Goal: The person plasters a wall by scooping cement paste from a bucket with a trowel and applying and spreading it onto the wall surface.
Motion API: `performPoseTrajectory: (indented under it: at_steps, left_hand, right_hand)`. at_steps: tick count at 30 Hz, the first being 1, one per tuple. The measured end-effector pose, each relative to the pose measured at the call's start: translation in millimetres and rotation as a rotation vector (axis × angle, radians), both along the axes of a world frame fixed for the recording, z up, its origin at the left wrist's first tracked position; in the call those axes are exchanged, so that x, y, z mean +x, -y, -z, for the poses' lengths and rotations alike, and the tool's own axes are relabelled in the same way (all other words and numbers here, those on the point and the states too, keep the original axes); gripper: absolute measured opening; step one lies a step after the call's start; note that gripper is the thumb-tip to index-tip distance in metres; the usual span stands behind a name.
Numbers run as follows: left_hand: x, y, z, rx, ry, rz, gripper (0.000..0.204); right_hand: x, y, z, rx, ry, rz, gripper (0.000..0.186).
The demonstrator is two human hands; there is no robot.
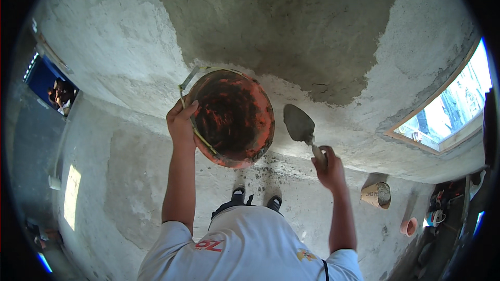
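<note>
My left hand grips the rim of a round orange-red bucket on its left side. Dark, wet-looking residue coats the bucket's inside, and its handle loops along the rim. In my right hand is the handle of a trowel, its blade pointing up toward the wall and smeared with grey mortar. The trowel stands apart from the bucket, to its right. Ahead of both, a dark, damp-looking patch of plaster spreads over the paler grey wall.
Mortar crumbs lie on the floor around my feet. To the right stand a paper cement bag with grey material in it, a small pinkish pot and a white pail. A framed window is at right; a person is by the far-left doorway.
</note>
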State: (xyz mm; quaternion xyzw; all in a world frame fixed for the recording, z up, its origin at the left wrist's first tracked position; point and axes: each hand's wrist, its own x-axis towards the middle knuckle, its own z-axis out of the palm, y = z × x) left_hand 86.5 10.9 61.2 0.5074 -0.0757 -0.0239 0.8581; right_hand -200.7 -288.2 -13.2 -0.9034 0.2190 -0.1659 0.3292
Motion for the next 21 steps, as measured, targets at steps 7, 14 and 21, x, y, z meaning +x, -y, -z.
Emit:
performPoseTrajectory:
  at_steps: [7,14,21]
  left_hand:
    - [-12,16,6,0.170,0.208,-0.035,0.008]
    - [-9,20,10,0.236,0.243,-0.035,0.010]
    - [-11,27,0,0.185,0.223,0.032,0.006]
  right_hand:
    - [15,-12,-30,-0.444,-0.182,-0.175,0.036]
    - [20,20,-28,0.281,-0.326,-0.271,0.035]
    - [10,41,-9,-0.062,-0.202,-0.395,0.040]
